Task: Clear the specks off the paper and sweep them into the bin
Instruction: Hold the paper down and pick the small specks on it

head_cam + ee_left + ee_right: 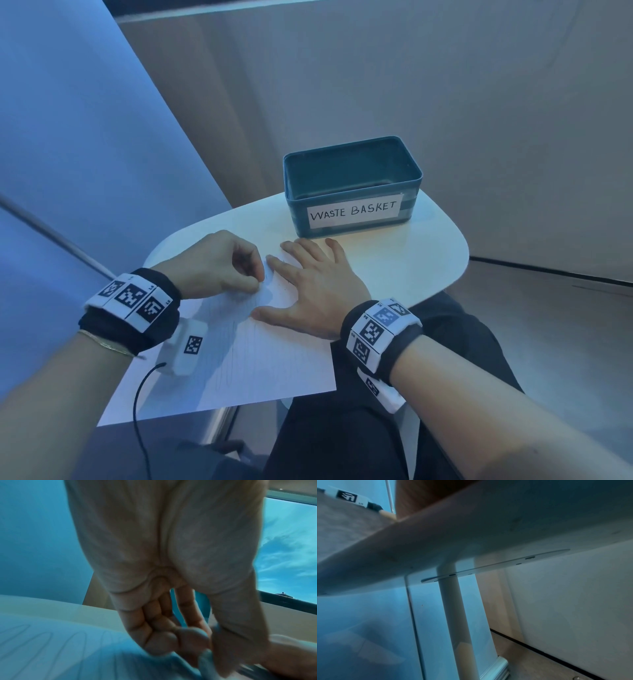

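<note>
A small white rounded table sits in a bluish-lit corner, with the teal bin labelled "WASTE BASKET" standing at its far side. Nearer in, the paper lies across the table with its near edge hanging past the rim, and the right hand presses flat on it, fingers spread and straight. The left hand curls in just beside it, fingertips pinched against the sheet; what it pinches is too blurred to tell, specks too small to see.
</note>
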